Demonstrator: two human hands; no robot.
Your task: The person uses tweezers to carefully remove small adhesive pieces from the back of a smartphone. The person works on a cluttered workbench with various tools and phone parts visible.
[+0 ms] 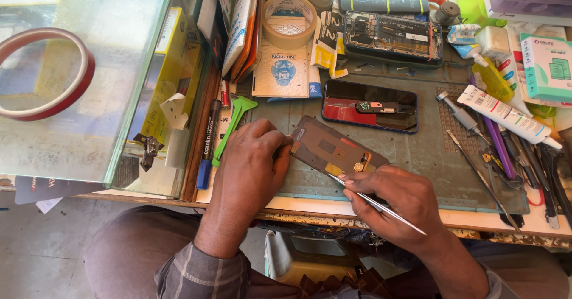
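Brown rectangular phone display panel (333, 150) lies tilted on the grey-green work mat (429, 150), at its front edge. Our left hand (250, 162) pins the panel's left end, fingers curled down onto it. Our right hand (399, 201) pinches thin silver metal tweezers (375, 202), their tip touching the panel's lower edge. Behind sits a blue-framed phone with a black and red back (369, 106).

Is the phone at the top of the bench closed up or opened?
Opened. The phone lies with its back cover off, so its circuit boards and inner parts show inside the frame.
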